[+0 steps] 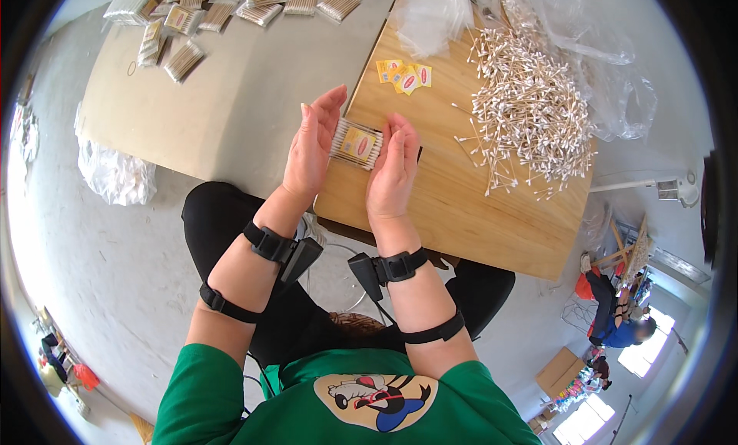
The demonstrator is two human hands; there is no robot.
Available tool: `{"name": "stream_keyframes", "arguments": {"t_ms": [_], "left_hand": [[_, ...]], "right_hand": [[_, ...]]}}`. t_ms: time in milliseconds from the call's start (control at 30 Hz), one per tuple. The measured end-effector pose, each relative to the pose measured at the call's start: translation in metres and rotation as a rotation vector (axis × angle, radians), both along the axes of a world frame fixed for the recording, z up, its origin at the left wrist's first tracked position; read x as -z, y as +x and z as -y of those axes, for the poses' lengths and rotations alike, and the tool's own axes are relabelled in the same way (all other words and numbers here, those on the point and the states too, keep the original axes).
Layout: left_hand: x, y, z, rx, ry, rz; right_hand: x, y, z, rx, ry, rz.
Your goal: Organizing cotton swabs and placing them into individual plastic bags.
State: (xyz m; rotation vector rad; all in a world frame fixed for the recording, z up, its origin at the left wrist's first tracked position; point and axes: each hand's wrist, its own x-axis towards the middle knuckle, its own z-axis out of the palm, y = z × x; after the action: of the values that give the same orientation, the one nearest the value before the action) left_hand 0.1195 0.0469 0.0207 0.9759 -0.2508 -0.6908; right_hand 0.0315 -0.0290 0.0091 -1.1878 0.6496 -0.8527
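Observation:
A flat bundle of cotton swabs [344, 141] lies near the front left edge of the wooden table, with a small yellow card [359, 145] on it. My left hand [309, 149] stands on edge along the bundle's left side, its fingers stretched out. Opposite it, my right hand [392, 168] is cupped beside the right ends of the swabs, fingers extended and slightly bent. The bundle sits between my two palms. Whether a clear bag encloses it I cannot tell. Farther back lie several loose yellow cards [406, 76].
A large heap of loose cotton swabs [530, 110] covers the wooden table's [477, 222] right side. Clear bags [434, 18] lie at the back. Packed swab bundles [184, 60] are spread over the grey table [223, 114] at the far left. People [619, 330] are in the background.

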Motion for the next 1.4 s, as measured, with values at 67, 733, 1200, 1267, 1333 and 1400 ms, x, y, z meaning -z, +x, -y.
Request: {"name": "stream_keyframes", "arguments": {"t_ms": [67, 733, 1200, 1267, 1333, 1400], "left_hand": [[0.002, 0.000, 0.000, -0.004, -0.033, -0.014], [0.011, 0.012, -0.005, -0.145, 0.665, 0.761], [0.009, 0.012, -0.005, -0.139, 0.682, 0.742], [0.010, 0.012, -0.005, -0.149, 0.673, 0.739], [0.011, 0.013, -0.006, -0.142, 0.690, 0.767], [0.010, 0.013, -0.006, -0.131, 0.687, 0.754]], "right_hand": [[-0.003, 0.000, -0.002, -0.032, 0.016, -0.044], [-0.022, -0.001, 0.072, -0.451, -0.653, -0.741], [-0.036, 0.005, 0.083, -0.644, -0.802, -0.851], [-0.037, 0.005, 0.083, -0.661, -0.783, -0.836], [-0.039, 0.005, 0.081, -0.655, -0.863, -0.845], [-0.039, 0.005, 0.081, -0.657, -0.894, -0.838]]}}
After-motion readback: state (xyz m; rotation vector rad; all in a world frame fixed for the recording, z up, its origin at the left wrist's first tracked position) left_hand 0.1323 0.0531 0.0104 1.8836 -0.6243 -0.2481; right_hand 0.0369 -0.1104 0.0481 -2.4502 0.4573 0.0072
